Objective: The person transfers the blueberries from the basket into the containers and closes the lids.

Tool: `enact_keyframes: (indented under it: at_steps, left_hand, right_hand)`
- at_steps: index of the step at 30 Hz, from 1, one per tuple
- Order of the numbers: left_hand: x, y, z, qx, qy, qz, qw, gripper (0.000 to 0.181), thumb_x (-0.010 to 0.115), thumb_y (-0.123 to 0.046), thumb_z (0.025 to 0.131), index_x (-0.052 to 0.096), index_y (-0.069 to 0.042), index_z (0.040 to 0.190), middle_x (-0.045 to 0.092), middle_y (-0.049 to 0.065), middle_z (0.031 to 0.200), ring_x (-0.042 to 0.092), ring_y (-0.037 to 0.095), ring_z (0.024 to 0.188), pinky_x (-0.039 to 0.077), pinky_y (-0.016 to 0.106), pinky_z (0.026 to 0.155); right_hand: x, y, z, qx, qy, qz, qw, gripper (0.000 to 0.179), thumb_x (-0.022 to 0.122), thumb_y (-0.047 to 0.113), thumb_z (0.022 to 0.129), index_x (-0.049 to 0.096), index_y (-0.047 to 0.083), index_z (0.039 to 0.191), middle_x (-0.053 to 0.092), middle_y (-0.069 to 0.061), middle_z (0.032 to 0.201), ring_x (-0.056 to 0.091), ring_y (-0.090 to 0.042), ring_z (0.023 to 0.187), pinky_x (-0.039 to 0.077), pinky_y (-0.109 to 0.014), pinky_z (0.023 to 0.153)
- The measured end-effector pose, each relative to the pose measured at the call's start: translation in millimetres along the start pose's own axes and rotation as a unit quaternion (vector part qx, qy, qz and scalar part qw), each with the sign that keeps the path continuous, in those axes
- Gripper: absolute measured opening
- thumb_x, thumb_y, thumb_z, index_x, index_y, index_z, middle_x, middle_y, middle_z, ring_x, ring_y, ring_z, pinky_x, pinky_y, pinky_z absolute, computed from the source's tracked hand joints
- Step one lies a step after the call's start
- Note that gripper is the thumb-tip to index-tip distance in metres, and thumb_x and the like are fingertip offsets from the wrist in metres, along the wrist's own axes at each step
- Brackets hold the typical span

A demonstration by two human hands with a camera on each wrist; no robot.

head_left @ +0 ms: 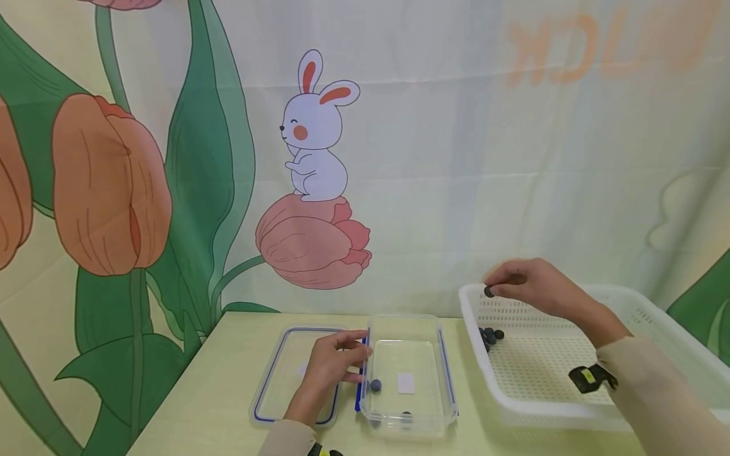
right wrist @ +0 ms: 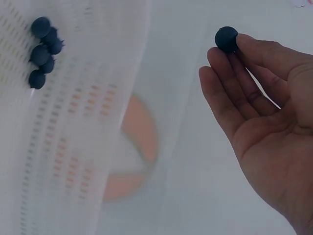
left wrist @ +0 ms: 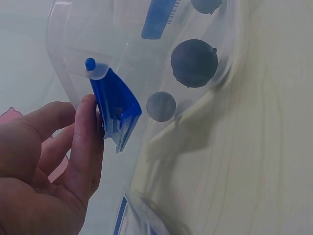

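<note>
While the lid [head_left: 284,375] lies flat on the desk [head_left: 217,380] at the left, close under the left forearm, a sleeve drag could skew it. Left hand [head_left: 329,366]: released, fingers loosely extended and touching the box [head_left: 419,358] at its left side, by the loose blue flap [left wrist: 116,108]. No grip, so the risk there is a nudge: box is light-looking, and a push on wall or flap could slide or tip it. At least 2 berries [head_left: 376,385] sit in the box near its left and front walls; any jolt would probably roll them. Can't confirm a 3rd; clear plastic may be mirroring.

Right of the box, the basket [head_left: 530,361] has about 6 berries [head_left: 492,337] bunched against its left wall. Bumping that wall could scatter them. Held berry [right wrist: 226,39] is up by the basket's far-left corner, grasped by right hand [head_left: 533,285] in a fingertip pinch. Small, round, little contact: too loose and it drops, maybe outside the basket; too hard and it may squirt out or bruise.
</note>
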State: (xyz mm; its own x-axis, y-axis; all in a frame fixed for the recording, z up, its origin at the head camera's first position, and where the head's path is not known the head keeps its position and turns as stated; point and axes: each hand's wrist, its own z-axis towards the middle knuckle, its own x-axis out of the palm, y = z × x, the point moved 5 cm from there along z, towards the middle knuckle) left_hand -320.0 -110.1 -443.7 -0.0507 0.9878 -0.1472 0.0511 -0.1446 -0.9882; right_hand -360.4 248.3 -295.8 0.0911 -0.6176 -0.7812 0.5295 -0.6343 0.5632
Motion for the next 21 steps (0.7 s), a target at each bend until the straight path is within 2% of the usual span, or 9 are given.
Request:
enact_keyframes:
  at_steps: [5,12,21]
  left_hand:
    - [-0.5,0.0,0.6,-0.005,-0.005,-0.001,1.0,0.038,0.081,-0.011,0.094,0.075,-0.01,0.132,0.068,0.009,0.106,0.071,0.021,0.087,0.065,0.032,0.065]
    - [-0.6,0.2,-0.6,-0.005,-0.005,0.0,1.0,0.039,0.082,-0.012,0.094,0.075,-0.01,0.132,0.068,0.01,0.106,0.071,0.021,0.086,0.065,0.032,0.065]
    - [0.0,0.8,-0.1,-0.007,-0.006,0.003,1.0,0.039,0.081,-0.011,0.094,0.075,-0.01,0.132,0.068,0.009,0.105,0.071,0.021,0.086,0.065,0.032,0.065]
  right_hand:
    - [-1,18,-5.4,0.009,-0.006,0.009,0.9999,0.018,0.074,0.017,0.102,0.077,0.009,0.118,0.077,-0.002,0.112,0.073,-0.02,0.104,0.06,-0.033,0.088]
    - [2,42,-16.1,0.023,-0.039,0.012,0.9989,0.018,0.075,0.02,0.102,0.077,0.012,0.117,0.077,-0.001,0.113,0.074,-0.02,0.104,0.061,-0.034,0.088]
    - [24,61,-26.8,-0.013,-0.053,0.071,0.996,0.016,0.074,0.012,0.101,0.078,0.009,0.116,0.075,-0.004,0.113,0.075,-0.018,0.102,0.062,-0.028,0.084]
